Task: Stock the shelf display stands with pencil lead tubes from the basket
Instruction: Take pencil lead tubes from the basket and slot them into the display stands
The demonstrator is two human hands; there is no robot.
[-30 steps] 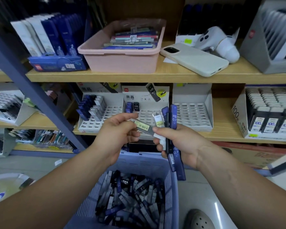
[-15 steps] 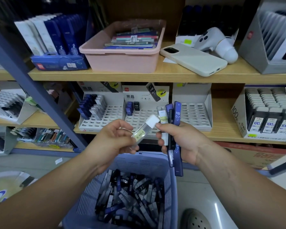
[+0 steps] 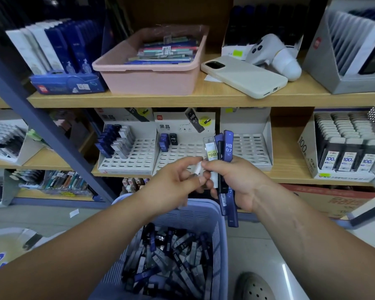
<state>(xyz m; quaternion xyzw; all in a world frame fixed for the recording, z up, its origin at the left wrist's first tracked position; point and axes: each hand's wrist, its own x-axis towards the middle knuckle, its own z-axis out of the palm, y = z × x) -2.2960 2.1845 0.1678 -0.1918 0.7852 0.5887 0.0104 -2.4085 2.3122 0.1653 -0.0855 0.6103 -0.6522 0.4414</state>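
The right hand (image 3: 232, 182) grips a loose fan of pencil lead tubes (image 3: 228, 148), upright above the basket's (image 3: 204, 207) far rim; the left hand (image 3: 171, 182) pinches a blurred white-capped tube (image 3: 198, 169) just beside that bundle. Tugging or wedging it could, I judge, loosen the fan and spill tubes past the rim onto the floor. Mixed clear and blue tubes also risk landing in the wrong display stand (image 3: 182, 152) at the middle shelf's (image 3: 290, 177) front edge
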